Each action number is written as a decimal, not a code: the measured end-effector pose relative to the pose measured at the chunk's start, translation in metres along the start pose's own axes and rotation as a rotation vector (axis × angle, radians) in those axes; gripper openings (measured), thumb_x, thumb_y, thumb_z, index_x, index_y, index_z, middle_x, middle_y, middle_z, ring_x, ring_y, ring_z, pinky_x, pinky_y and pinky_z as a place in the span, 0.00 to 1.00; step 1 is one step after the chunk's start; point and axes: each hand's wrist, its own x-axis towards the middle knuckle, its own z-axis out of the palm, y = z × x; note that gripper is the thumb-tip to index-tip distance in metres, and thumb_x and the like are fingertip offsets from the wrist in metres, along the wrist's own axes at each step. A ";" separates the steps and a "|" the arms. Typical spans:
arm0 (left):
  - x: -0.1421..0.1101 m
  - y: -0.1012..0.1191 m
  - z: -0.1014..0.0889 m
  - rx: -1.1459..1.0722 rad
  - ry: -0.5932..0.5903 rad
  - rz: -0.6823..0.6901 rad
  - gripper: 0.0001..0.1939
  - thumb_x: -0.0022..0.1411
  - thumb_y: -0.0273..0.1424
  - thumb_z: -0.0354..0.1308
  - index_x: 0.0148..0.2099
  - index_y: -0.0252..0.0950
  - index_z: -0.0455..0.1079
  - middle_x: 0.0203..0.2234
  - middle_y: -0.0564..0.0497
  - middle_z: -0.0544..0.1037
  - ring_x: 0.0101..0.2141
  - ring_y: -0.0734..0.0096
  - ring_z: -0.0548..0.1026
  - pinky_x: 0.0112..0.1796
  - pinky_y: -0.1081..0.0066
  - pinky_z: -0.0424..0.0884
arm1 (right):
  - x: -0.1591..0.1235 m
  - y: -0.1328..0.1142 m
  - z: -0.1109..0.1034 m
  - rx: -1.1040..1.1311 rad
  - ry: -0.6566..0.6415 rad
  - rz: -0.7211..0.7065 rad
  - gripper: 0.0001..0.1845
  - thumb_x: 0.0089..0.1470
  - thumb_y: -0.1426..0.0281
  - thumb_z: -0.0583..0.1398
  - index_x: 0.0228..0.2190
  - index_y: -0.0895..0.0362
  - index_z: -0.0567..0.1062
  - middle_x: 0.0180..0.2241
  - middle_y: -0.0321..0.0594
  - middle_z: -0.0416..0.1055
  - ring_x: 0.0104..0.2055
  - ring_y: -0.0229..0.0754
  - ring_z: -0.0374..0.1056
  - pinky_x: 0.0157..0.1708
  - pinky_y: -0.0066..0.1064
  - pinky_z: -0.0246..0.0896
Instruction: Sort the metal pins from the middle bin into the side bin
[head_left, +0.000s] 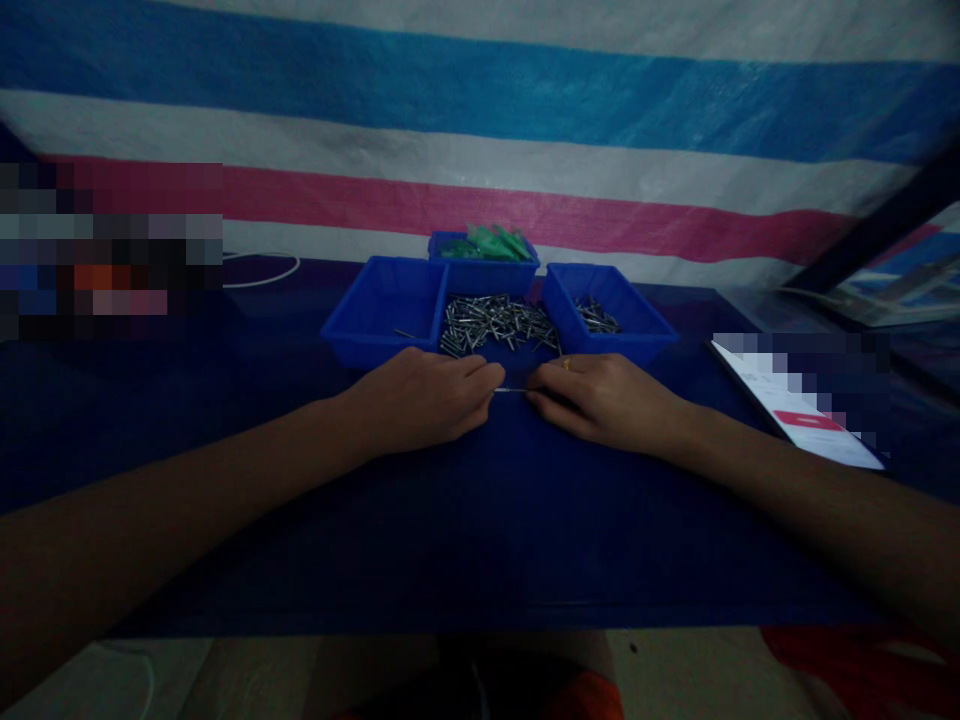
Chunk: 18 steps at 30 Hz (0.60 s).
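Observation:
Between my two hands a thin silvery metal pin (511, 390) stretches level, just above the dark blue table. My left hand (431, 400) pinches its left end between thumb and fingers. The right end runs into the closed fingertips of my right hand (600, 400), which has a gold-coloured ring. Just beyond the hands, a loose pile of small metal pins (499, 320) lies on the table; their exact kind is too small to make out. The fingertips partly hide both ends of the held pin.
A blue bin (352, 310) with a pin inside stands left of the pile. Another blue bin (637, 315) with several pins stands right. Behind is a bin (480, 275) holding green packets. A lit screen (787, 410) lies right; a striped sheet (525, 90) hangs behind.

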 end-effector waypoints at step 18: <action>0.000 -0.003 0.003 -0.018 -0.039 -0.003 0.09 0.63 0.31 0.44 0.34 0.35 0.63 0.24 0.54 0.72 0.22 0.75 0.71 0.19 0.74 0.50 | 0.001 0.000 -0.001 -0.022 -0.003 0.015 0.15 0.62 0.67 0.45 0.30 0.59 0.68 0.24 0.38 0.67 0.25 0.36 0.62 0.27 0.27 0.53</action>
